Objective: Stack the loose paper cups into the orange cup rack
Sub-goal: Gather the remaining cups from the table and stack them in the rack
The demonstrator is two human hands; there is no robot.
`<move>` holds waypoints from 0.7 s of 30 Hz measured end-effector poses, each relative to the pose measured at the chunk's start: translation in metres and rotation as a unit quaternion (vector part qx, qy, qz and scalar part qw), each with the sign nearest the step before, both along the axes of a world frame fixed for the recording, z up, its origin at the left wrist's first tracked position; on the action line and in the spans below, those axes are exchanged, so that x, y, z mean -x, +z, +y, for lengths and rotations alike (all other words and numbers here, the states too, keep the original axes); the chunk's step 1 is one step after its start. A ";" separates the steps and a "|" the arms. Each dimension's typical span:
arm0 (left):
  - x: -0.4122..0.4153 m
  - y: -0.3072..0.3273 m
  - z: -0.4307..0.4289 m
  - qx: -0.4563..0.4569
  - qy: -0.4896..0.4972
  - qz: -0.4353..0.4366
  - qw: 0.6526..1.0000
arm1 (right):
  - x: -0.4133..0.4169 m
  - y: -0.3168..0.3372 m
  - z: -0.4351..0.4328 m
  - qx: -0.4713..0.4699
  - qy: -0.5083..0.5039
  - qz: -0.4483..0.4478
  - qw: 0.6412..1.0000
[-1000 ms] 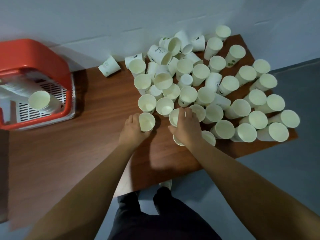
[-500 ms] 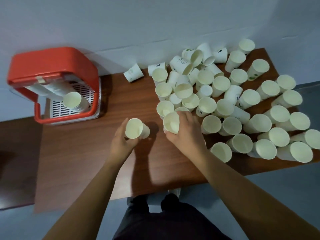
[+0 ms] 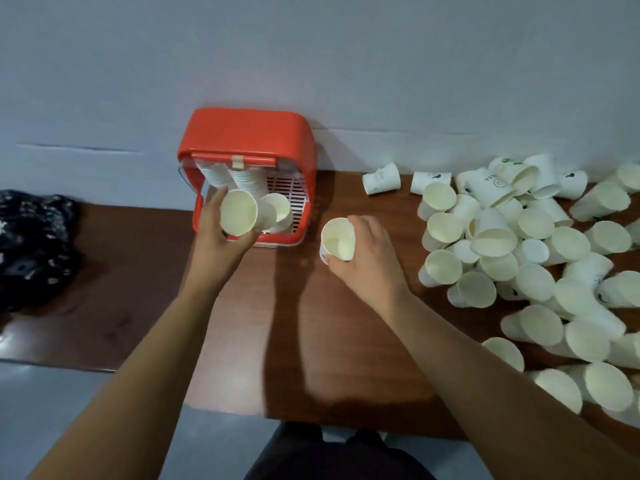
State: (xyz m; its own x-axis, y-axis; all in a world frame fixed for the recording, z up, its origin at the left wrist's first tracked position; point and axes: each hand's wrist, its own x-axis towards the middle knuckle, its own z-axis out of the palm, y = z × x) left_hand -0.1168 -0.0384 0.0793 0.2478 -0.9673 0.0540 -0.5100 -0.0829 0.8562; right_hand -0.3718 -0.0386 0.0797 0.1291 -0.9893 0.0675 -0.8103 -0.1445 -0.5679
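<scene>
My dark trousers (image 3: 332, 455) show at the bottom, cut off by the frame, just below the near edge of the table (image 3: 156, 289). Both forearms reach out over that edge.

My right hand (image 3: 369, 259) is wrapped round a cup (image 3: 338, 239), fingers curled over its top side and thumb under it, mouth tipped towards me. It sits mid-table, between the rack (image 3: 249, 133) and the pile (image 3: 519, 258). I cannot tell whether the cup's base touches the wood.

My left hand (image 3: 218, 237) grips a second cup (image 3: 239, 213), fingers round its left wall and thumb under the rim, mouth facing me. I hold it right at the rack's open front.

The rack stands at the table's far edge, against the wall (image 3: 311, 46). Inside lean two stacks (image 3: 247, 180); the right one ends in an open mouth. My cup hides the left one's end, so I cannot tell if they touch.

The pile covers the right end of the table and runs off the frame, some cups upright, some tipped or nested. Two strays (image 3: 381, 178) lie by the far edge.

A dark cloth (image 3: 31, 244) lies at the left end, blurred and cut off.
</scene>
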 end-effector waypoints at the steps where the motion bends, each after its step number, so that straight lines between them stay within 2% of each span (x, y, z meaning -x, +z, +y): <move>1: -0.008 -0.002 -0.009 0.001 -0.001 0.001 1.000 | -0.009 0.000 -0.004 0.000 -0.002 -0.008 1.000; 5: -0.018 -0.016 -0.046 0.000 -0.038 -0.011 0.999 | -0.036 0.000 -0.017 0.000 -0.033 -0.023 0.999; 11: -0.020 -0.053 -0.080 -0.072 -0.131 -0.116 0.982 | -0.048 0.001 -0.034 -0.032 -0.069 -0.039 0.996; 18: -0.028 -0.076 -0.104 -0.087 -0.218 -0.104 0.967 | -0.082 0.014 -0.069 -0.032 -0.086 -0.097 0.991; 21: -0.043 -0.083 -0.107 -0.119 -0.281 -0.074 0.949 | -0.101 0.013 -0.084 -0.030 -0.083 -0.106 0.990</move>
